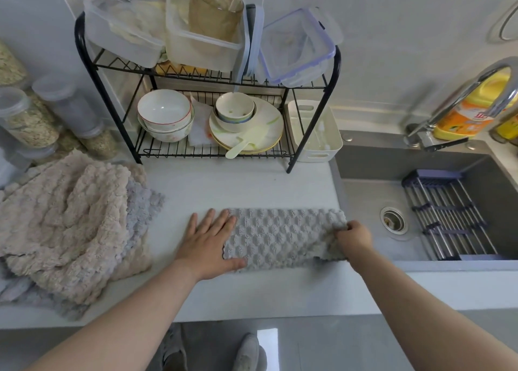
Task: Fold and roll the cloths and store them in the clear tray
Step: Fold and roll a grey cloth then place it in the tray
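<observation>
A grey waffle-textured cloth (283, 237) lies folded into a long strip on the white counter, next to the sink. My left hand (208, 240) lies flat with straight fingers on the strip's left end. My right hand (354, 237) grips the strip's right end, fingers curled round the fabric. A heap of beige and grey cloths (70, 224) sits at the left of the counter. A white open tray (315, 130) stands beside the dish rack; I cannot tell which container is the clear tray.
A black wire dish rack (207, 70) holds bowls, plates and plastic boxes behind the cloth. Jars (30, 118) stand at the far left. The grey sink (420, 202) with a drain rack, a tap (459, 101) and a yellow bottle is to the right.
</observation>
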Motion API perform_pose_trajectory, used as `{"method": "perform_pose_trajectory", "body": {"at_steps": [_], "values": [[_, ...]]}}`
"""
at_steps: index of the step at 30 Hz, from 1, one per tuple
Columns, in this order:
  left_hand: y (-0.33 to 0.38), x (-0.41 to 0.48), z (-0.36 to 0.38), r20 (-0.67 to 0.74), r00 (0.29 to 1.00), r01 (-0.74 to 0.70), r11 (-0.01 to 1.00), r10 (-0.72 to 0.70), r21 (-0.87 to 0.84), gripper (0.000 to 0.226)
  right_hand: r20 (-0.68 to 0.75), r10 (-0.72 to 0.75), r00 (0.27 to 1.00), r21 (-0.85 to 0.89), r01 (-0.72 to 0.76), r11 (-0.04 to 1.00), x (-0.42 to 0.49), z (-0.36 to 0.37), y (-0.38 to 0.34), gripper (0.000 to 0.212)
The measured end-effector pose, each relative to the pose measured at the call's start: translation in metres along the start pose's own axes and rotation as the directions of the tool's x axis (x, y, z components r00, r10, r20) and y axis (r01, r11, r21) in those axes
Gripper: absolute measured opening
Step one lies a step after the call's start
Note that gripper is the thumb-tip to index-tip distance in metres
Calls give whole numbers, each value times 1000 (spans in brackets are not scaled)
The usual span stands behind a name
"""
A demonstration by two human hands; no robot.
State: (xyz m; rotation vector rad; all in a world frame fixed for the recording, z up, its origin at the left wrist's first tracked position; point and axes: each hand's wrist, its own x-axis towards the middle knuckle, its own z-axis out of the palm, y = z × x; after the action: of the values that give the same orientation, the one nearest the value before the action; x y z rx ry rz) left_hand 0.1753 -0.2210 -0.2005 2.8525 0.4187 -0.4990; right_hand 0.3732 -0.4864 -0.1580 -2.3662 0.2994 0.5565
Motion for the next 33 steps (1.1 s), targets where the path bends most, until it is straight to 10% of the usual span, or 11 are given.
{"method": "perform_pose_trajectory", "body": {"at_steps": [8, 17, 33], "values": [[-50, -20, -3, -217, 974, -52, 998, 59, 34, 88, 191, -167, 967, 331, 96, 939, -22, -22, -15, 14], [-102, -57, 9, -232, 936, 252, 964, -264, -80, 81, 364, -331, 871, 383, 184, 905, -74, 16, -71, 41], [-104, -56, 10, -279, 918, 259, 959, -282, -117, 92, 520, -378, 766, 8, 438, 899, -114, 114, -75, 51]]}}
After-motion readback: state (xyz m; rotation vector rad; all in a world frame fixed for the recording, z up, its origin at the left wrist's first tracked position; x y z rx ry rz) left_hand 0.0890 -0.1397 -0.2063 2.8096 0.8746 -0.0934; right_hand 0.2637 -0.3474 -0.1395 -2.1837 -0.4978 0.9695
